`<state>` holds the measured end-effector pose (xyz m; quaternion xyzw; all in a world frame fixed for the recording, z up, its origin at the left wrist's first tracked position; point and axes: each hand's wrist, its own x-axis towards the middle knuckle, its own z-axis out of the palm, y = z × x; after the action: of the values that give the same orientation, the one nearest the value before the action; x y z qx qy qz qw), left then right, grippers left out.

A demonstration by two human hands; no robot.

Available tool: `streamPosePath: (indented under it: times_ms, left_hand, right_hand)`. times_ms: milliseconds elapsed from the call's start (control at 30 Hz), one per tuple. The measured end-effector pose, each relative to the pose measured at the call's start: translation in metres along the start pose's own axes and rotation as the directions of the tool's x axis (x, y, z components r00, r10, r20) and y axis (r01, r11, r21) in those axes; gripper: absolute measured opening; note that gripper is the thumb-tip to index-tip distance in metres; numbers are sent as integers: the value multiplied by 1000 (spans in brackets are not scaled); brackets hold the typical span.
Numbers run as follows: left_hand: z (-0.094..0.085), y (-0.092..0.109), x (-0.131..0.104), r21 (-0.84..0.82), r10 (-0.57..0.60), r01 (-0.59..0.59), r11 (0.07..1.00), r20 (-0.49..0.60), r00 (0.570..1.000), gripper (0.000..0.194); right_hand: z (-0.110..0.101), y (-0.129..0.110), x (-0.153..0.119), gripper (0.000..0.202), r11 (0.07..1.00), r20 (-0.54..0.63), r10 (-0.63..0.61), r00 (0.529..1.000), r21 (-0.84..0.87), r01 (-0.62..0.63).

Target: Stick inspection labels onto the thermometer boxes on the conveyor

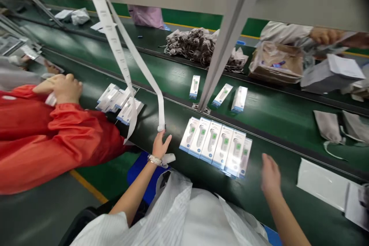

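Observation:
My left hand [160, 145] is at the lower end of a long white label strip [148, 77], which hangs down from above. Its fingertips meet the strip end while the thumb stands apart. My right hand [271, 175], blurred by motion, is held over the green belt with its fingers stretched out and nothing in it. Between my hands lies a slanting row of several white-and-blue boxes [212, 141], each printed with a handheld thermometer. The right hand is to the right of this row, apart from it.
A co-worker in red sleeves [86, 138] sits at left near more boxes [123, 105]. A metal post [225, 42] rises before me. Three boxes [221, 95] stand beyond the divider. Grey pouches [196, 46], an open carton [276, 61] and white bags [323, 184] lie around.

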<state>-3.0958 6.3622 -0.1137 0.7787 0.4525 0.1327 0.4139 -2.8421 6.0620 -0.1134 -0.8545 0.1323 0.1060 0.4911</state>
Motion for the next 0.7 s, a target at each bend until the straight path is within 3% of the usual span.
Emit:
streamPosePath:
  times_ms: [67,167,267,333,400,433,500,567,633,700]
  left_hand:
    - [-10,-22,-27,210,110,-123,970,73,991,57]
    - [-6,-43,-55,373,89,-172,912,229,969,38]
    - [2,-43,-61,399,58,-126,908,179,982,27]
    - [-2,-30,-62,367,98,-145,919,145,985,31]
    - [-15,-9,-64,259,156,-165,952,54,986,30]
    - [-24,1,-67,179,161,-153,972,-32,986,29]
    - [-47,17,-72,14,77,-76,997,-259,963,28]
    - [-71,22,-74,-93,-62,21,995,-456,888,29]
    - [-95,17,-70,-142,-151,84,986,-574,805,30]
    - [-116,9,-62,-208,-216,103,973,-645,733,31]
  right_hand:
    - [-4,-17,-3,59,994,-150,-60,987,85,73]
    - [-1,-55,-29,50,923,-215,-291,932,192,333]
    - [9,-92,-71,41,813,-122,-504,855,266,517]
    - [20,-105,-103,33,784,31,-588,808,266,561]
    - [35,-108,-136,26,795,283,-604,745,269,543]
    - [45,-107,-152,24,812,440,-583,683,287,508]
    - [67,-101,-181,24,852,712,-510,483,336,402]
    - [88,-94,-202,25,871,832,-465,303,369,323]
    - [103,-91,-211,26,877,858,-452,246,376,300]
    - [110,-90,-208,27,890,869,-424,254,348,294]
